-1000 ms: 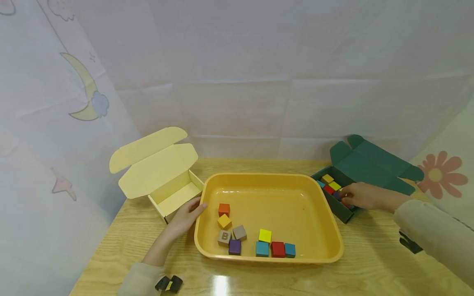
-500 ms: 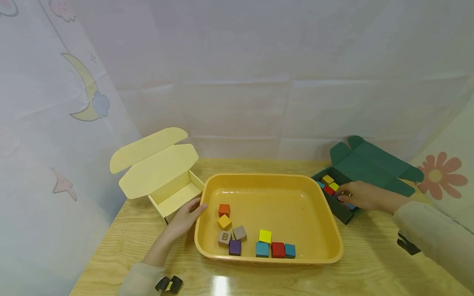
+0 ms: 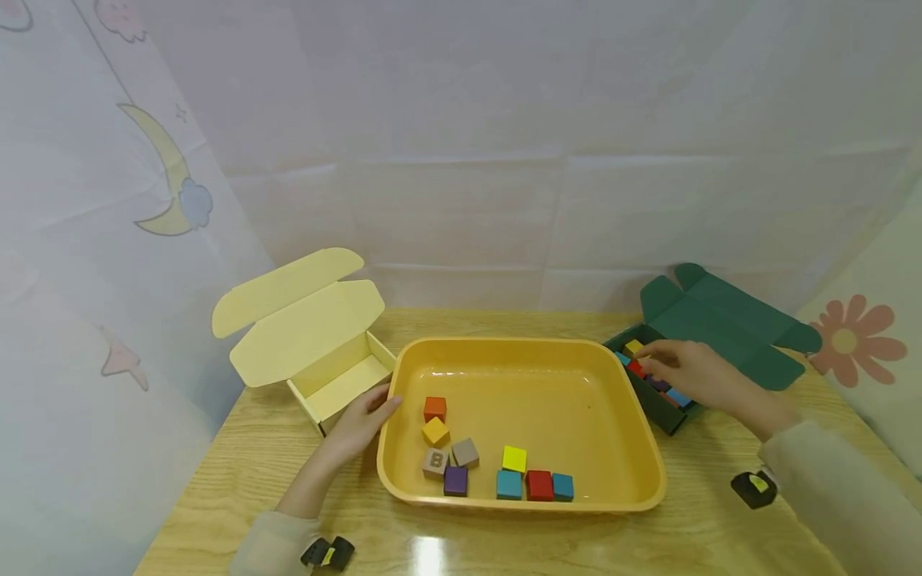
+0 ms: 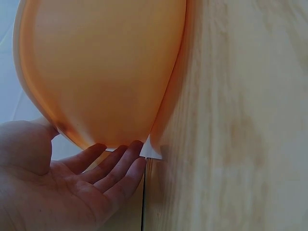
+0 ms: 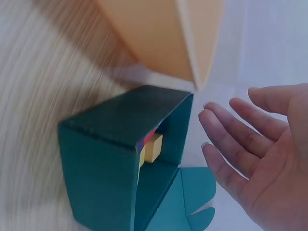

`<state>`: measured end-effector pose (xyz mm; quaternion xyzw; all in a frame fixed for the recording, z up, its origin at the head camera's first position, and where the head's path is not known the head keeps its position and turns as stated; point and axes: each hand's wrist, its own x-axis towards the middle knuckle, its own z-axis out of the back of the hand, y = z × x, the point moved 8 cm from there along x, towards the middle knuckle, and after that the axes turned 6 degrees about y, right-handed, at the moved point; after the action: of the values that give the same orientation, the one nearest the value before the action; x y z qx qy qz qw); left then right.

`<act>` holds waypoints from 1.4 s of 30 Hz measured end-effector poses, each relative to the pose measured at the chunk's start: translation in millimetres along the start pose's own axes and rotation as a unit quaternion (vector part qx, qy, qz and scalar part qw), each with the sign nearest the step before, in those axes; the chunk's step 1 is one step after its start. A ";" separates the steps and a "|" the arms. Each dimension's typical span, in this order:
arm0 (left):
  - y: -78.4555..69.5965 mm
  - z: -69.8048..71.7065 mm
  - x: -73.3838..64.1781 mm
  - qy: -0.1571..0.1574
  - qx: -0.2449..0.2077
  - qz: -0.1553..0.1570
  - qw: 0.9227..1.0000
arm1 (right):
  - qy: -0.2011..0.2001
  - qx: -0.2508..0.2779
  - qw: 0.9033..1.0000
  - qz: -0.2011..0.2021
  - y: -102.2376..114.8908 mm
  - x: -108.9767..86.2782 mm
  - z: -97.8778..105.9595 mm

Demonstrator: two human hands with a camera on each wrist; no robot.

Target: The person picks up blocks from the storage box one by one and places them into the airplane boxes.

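At the left end of the yellow tray (image 3: pixel 591 416), my left hand (image 3: pixel 354 424) holds the rim. Its thumb lies over the edge, and in the left wrist view the fingertips (image 4: pixel 137 145) rest against the tray's outer wall. My right hand (image 3: pixel 695 376) is raised over the dark green box (image 3: pixel 666 414), holding nothing. In the right wrist view its fingers (image 5: pixel 231 137) are spread loosely beside the box opening. Coloured cubes, among them a yellow cube (image 3: pixel 634 347) and a blue cube (image 3: pixel 678 397), lie in the box, partly hidden by the hand.
Inside the tray several wooden cubes sit toward the left and front, including an orange cube (image 3: pixel 435 409), a purple cube (image 3: pixel 455 481) and a red cube (image 3: pixel 539 486). A pale yellow box (image 3: pixel 346 388) with its lid up stands left of the tray on the wooden table (image 3: pixel 504 552).
My right hand has risen out of the green box and shifted slightly left and up, its fingers loosened. More cubes show beneath it. The left hand and the tray stay put.
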<state>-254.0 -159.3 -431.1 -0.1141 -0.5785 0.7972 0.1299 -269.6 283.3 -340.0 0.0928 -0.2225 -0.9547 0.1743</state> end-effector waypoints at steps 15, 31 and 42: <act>-1.4 0.1 -0.3 -0.011 0.012 0.000 1.000 | -0.010 0.077 0.996 -0.031 -1.1 -16.4 -16.6; 0.0 0.6 0.0 0.000 0.029 0.004 1.000 | 0.003 0.137 0.990 -0.028 -8.5 -15.3 -52.1; -15.9 10.5 -5.9 -0.044 0.096 0.006 0.994 | 0.015 0.226 0.974 0.002 -10.9 -15.3 -64.9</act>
<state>-250.8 -166.0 -412.6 -0.0695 -0.5038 0.8540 0.1100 -242.2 272.7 -400.8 0.1440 -0.4298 -0.8779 0.1542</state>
